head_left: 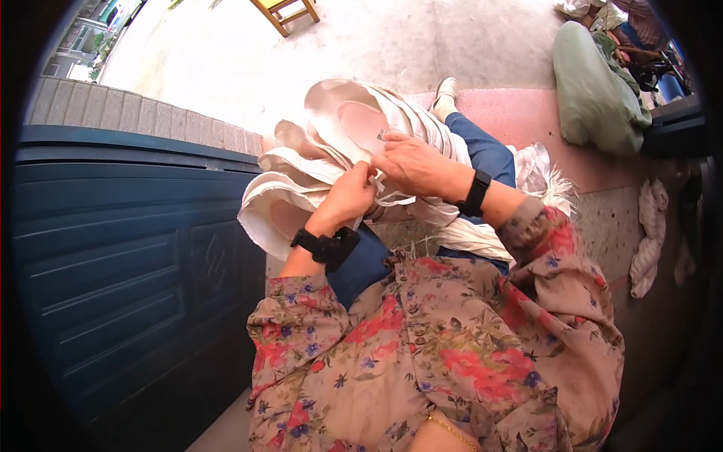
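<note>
Across my lap lies a row of nested white curved fabric pieces [343, 113], shaped like shoe uppers, with pale pink patches inside. My left hand [349, 197] is closed, its fingertips pinching a white edge between two groups of pieces. Right beside it, my right hand [416, 166] is closed too, thumb and fingers on the rim of the larger group. The fingertips of both hands nearly meet there. Below them hangs a loose white strip [395, 200]. Whether a thread or anything small is between the fingers is too fine to make out.
A dark blue panelled door [120, 264] stands close on my left. White strips with frayed ends [478, 237] lie over my right thigh. A full green sack [591, 90] stands at the far right, a twisted white cloth bundle [648, 237] nearer. A wooden stool [285, 15] is ahead.
</note>
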A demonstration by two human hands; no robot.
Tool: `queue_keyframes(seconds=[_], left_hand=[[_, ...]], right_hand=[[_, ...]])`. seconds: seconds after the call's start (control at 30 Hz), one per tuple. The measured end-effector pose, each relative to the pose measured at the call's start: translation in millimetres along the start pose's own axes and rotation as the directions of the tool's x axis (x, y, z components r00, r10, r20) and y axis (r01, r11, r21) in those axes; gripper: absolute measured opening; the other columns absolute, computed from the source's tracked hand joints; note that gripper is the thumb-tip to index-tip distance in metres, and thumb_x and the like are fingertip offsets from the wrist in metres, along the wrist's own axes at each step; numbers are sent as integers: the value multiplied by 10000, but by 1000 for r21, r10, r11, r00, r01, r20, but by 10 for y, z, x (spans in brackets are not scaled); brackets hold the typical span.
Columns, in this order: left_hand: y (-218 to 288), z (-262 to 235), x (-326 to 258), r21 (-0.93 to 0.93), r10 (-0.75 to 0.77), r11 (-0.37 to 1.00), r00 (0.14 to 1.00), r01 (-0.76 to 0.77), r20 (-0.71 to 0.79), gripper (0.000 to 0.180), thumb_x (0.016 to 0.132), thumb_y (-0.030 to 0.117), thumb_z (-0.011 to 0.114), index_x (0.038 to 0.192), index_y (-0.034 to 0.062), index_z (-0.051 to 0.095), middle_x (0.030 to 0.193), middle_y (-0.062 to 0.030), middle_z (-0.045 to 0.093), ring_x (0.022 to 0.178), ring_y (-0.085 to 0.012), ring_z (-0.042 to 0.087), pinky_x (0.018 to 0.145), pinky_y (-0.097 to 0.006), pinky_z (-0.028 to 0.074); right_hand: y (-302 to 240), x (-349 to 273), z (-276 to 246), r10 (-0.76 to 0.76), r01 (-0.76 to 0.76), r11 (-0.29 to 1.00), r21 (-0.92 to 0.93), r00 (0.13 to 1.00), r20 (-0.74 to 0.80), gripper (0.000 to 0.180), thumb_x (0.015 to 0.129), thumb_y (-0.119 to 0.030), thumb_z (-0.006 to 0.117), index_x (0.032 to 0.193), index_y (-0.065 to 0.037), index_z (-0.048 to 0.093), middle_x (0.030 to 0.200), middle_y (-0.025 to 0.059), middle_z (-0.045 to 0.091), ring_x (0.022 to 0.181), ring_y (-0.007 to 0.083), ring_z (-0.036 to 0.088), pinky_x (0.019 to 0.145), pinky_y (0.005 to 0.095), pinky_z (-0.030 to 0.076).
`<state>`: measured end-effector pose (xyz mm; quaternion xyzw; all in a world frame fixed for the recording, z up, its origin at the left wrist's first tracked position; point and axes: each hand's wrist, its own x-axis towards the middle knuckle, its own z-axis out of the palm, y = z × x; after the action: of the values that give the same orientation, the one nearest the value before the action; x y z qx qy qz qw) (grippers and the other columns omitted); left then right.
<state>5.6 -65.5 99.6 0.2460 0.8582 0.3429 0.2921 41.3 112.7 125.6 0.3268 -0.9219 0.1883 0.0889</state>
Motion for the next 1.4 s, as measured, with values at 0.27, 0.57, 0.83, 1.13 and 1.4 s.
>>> queue_keyframes(seconds=[0.27, 0.57, 0.83, 1.13, 1.4], left_hand=[[-204, 59, -12, -88, 98, 989, 980, -115, -175, 103, 837, 83, 499, 876, -10, 515, 593, -52, 527, 539, -124, 510, 514, -268, 417], [95, 215, -183, -92, 182, 970, 923, -226, -340, 140, 823, 46, 523, 936, -34, 542, 700, -112, 594, 654, -157, 578, 605, -270, 452], [95, 279, -299, -149, 160, 960, 901, -237, -404, 130, 819, 24, 521, 938, -19, 553, 772, -147, 613, 707, -208, 616, 635, -292, 471], [147, 249, -432, 70, 215, 975, 825, -209, -522, 149, 783, -11, 501, 923, 3, 552, 751, -166, 583, 713, -330, 575, 620, -389, 450], [-12, 306, -426, 536, 503, 780, 832, -322, -232, 176, 678, 10, 553, 848, 39, 583, 795, -77, 535, 808, -243, 510, 659, -356, 446]], right_hand=[[-211, -388, 60, 205, -195, 966, -170, 978, 42, 252, 689, -51, 521, 939, -22, 535, 776, 40, 533, 720, 179, 536, 744, 295, 374], [-261, -500, 349, 232, -234, 960, -151, 972, -31, 127, 691, -162, 602, 630, -102, 508, 678, 34, 495, 707, 206, 514, 625, 335, 344], [-279, -389, 266, 447, -437, 858, 272, 894, 26, 109, 781, -123, 524, 855, -44, 516, 675, 135, 564, 686, 307, 572, 630, 410, 418], [-356, -386, 479, 282, -283, 959, 12, 952, -120, 71, 689, -84, 531, 746, -61, 497, 641, 92, 559, 637, 251, 575, 570, 377, 392], [-376, -423, 554, 319, -325, 946, -15, 935, -155, 68, 656, -81, 575, 666, -89, 509, 595, 65, 547, 608, 224, 569, 585, 336, 376]])
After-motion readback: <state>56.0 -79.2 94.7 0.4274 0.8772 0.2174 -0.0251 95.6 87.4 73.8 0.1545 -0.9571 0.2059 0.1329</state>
